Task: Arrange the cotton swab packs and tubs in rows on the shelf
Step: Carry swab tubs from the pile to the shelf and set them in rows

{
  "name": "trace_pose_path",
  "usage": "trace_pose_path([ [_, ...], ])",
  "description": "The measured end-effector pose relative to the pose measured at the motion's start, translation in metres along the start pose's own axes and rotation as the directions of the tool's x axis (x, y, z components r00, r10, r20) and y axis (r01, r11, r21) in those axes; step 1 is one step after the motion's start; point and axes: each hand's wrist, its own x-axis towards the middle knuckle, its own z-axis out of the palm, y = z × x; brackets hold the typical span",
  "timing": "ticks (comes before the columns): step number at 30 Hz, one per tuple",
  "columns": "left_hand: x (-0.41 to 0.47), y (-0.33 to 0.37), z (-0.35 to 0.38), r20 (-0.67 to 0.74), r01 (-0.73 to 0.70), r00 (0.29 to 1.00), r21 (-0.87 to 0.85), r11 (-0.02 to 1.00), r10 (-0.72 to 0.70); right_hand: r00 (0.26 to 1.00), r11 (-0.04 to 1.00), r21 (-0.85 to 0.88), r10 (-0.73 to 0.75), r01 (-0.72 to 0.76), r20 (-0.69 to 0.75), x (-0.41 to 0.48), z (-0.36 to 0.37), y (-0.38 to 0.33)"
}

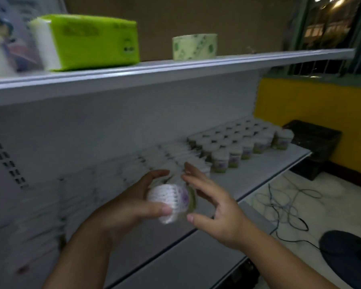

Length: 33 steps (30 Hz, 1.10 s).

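The left hand point(131, 203) clasped one cotton swab tub point(173, 200) lying on its side in the air, thumb under its white end and fingers curled over the top. The tub's green base faced the right hand point(221, 211). That hand was spread and relaxed just right of the tub, its thumb and fingers flanking the base, though the blur hid whether they touched it. One tub was held. Beyond the tub and to its right, a block of standing tubs point(242, 142) filled the far end of the lower shelf point(258, 176) in several rows, about six in the front row — the rest were too blurred to count. Just behind the held tub, flat swab packs point(175, 155) stood in rows, their number smeared away. Above the tub, the upper shelf point(175, 74) carried one green tissue pack point(88, 40) and one paper roll point(194, 46). Right of the tub, loose cables point(283, 205) lay on the floor.
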Motion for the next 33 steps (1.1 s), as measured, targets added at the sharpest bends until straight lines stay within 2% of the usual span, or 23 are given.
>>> trace_pose_path([
  [2,0.034,-0.003,0.038,-0.006,0.015,1.0,-0.093,0.996,-0.016,0.993,0.995,0.055,0.086,-0.082,-0.085,-0.01,-0.035,0.016],
  [4,0.068,-0.008,0.081,-0.019,0.023,0.999,-0.183,0.983,-0.027,0.957,0.984,0.071,0.174,-0.162,-0.231,-0.02,-0.066,0.037],
  [8,0.125,-0.025,0.166,-0.236,-0.024,0.97,-0.349,0.937,-0.064,0.838,0.948,-0.049,0.252,-0.313,-0.483,-0.034,-0.112,0.078],
  [10,0.145,-0.033,0.193,-0.277,-0.055,0.96,-0.313,0.948,-0.036,0.797,0.926,-0.084,0.268,-0.368,-0.542,-0.037,-0.129,0.095],
  [14,0.189,-0.047,0.221,-0.272,-0.068,0.962,-0.205,0.976,0.01,0.73,0.898,-0.068,0.309,-0.436,-0.609,-0.034,-0.161,0.132],
  [18,0.234,-0.055,0.238,-0.19,-0.062,0.981,-0.183,0.981,0.026,0.658,0.88,-0.036,0.326,-0.473,-0.679,-0.018,-0.188,0.171],
  [20,0.252,-0.058,0.244,-0.17,-0.081,0.983,-0.083,0.993,0.066,0.626,0.87,-0.031,0.328,-0.492,-0.708,-0.008,-0.206,0.189],
  [22,0.267,-0.049,0.244,-0.122,-0.159,0.977,0.138,0.978,0.176,0.591,0.854,0.007,0.365,-0.519,-0.72,0.006,-0.228,0.203],
  [23,0.275,-0.042,0.243,-0.066,-0.225,0.966,0.277,0.934,0.252,0.569,0.847,0.034,0.386,-0.531,-0.726,0.013,-0.24,0.21],
  [24,0.285,-0.037,0.242,-0.024,-0.317,0.933,0.426,0.848,0.36,0.552,0.836,0.045,0.4,-0.546,-0.732,0.021,-0.252,0.218],
  [25,0.295,-0.032,0.242,-0.011,-0.405,0.871,0.548,0.731,0.491,0.544,0.822,0.032,0.405,-0.569,-0.735,0.028,-0.263,0.225],
  [27,0.312,-0.025,0.241,0.002,-0.465,0.763,0.696,0.547,0.646,0.552,0.787,-0.032,0.402,-0.616,-0.731,0.041,-0.281,0.239],
  [28,0.32,-0.026,0.24,0.027,-0.458,0.753,0.739,0.494,0.658,0.561,0.77,-0.07,0.395,-0.634,-0.727,0.046,-0.286,0.244],
  [30,0.333,-0.029,0.238,0.036,-0.371,0.83,0.781,0.502,0.557,0.589,0.748,-0.14,0.377,-0.649,-0.715,0.053,-0.293,0.254],
  [33,0.342,-0.028,0.236,0.077,-0.32,0.874,0.834,0.45,0.479,0.618,0.731,-0.21,0.345,-0.649,-0.707,0.058,-0.296,0.261],
])
